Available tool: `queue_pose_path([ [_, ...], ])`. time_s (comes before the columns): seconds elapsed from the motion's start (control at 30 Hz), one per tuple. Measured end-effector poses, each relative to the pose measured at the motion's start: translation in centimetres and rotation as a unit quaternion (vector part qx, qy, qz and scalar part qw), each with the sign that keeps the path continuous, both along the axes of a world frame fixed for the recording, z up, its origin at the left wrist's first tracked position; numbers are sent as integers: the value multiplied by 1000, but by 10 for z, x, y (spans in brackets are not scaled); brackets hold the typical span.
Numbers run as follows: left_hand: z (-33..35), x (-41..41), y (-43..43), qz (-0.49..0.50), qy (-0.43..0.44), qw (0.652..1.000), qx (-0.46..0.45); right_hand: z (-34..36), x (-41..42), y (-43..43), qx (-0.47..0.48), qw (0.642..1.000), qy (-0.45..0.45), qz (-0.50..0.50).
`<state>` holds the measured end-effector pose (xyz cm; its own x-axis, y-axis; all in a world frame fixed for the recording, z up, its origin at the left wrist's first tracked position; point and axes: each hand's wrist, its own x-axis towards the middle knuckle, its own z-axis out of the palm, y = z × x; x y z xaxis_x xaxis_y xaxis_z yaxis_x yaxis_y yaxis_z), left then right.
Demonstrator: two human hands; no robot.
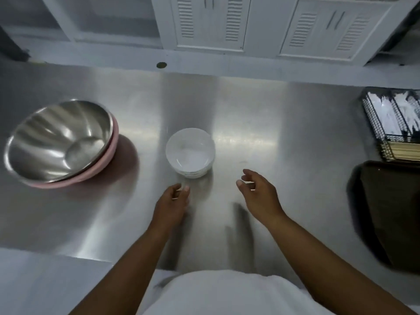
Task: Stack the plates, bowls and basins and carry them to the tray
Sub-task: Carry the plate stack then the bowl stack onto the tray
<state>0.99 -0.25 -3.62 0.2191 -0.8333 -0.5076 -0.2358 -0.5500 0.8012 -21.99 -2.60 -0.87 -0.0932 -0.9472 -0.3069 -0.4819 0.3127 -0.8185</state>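
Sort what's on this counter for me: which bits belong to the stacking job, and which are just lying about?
Job: stack of white bowls; steel basin nested in the pink basin; brown tray, at the right edge.

Lying about: wire basket with chopsticks; the white cabinets behind.

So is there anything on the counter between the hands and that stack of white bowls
Nothing visible. The left hand and right hand are both empty and open just short of the white bowls, with only bare steel counter between. The steel basin sits well off to the left.
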Motion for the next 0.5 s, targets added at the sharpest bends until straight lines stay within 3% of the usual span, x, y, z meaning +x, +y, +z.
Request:
queue_pose_path([
  [0.2,-2,47,-40,57,58,997,-19,-6,68,-53,47,999,-22,-15],
  [0.5,0,54,-86,-7,93,996,-5,-18,93,-93,73,995,-53,-44],
])
